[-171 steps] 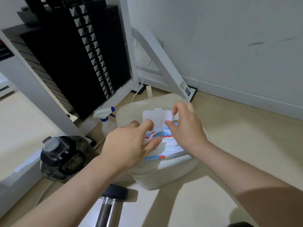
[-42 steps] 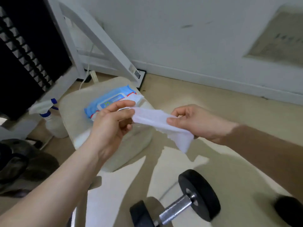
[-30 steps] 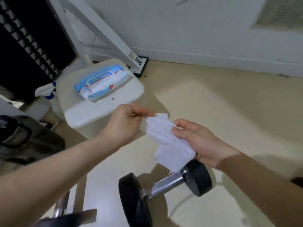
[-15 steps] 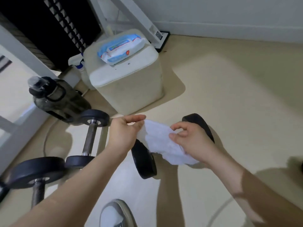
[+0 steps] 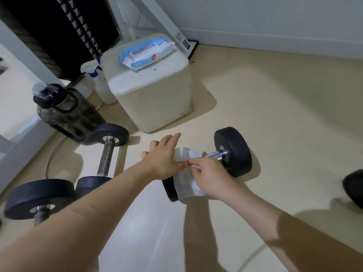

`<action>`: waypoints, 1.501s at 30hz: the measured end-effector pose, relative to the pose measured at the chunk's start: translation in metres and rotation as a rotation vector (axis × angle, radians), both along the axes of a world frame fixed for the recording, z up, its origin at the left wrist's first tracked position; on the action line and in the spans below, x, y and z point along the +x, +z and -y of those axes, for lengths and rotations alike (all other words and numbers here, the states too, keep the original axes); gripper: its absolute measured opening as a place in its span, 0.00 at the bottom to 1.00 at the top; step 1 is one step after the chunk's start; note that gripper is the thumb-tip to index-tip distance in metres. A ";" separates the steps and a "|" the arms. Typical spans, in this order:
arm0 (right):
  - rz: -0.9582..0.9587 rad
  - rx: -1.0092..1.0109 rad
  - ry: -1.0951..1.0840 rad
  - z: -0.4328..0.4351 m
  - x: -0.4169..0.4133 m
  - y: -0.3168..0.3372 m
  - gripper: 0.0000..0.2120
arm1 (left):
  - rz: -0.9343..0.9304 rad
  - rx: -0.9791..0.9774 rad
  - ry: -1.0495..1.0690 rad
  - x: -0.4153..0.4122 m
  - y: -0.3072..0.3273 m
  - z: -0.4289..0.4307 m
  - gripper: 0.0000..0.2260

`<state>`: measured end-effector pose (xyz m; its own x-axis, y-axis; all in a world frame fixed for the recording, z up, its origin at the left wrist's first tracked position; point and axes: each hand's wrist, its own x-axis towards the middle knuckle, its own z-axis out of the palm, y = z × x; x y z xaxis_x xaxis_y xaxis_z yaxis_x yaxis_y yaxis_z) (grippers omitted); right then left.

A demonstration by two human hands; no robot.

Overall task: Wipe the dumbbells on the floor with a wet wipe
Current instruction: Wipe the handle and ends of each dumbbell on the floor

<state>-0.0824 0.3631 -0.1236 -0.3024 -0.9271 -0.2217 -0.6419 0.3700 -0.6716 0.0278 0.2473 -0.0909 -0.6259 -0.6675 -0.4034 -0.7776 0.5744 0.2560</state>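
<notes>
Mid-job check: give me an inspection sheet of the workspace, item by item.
Surface: beige floor, sunlit patches.
Job's things: wet wipe draped over the near dumbbell; second dumbbell and third dumbbell lie untouched; wipes pack on the cream stool.
Clutter: dark water jug, spray bottle.
Grips: left hand open, flat on the wipe; right hand pinching the wipe.
Cables: pale cord on the floor.
Surroundings: weight-stack machine, white wall.
</notes>
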 end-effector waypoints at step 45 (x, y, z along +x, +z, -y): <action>-0.502 -0.232 0.020 0.016 -0.006 -0.066 0.08 | -0.220 -0.117 -0.107 0.049 -0.047 -0.022 0.55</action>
<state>-0.0880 0.3469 -0.1900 -0.2998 -0.9412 0.1558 -0.9097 0.2329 -0.3437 0.0768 0.2695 -0.1376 -0.7596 -0.6266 -0.1744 -0.6438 0.6860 0.3391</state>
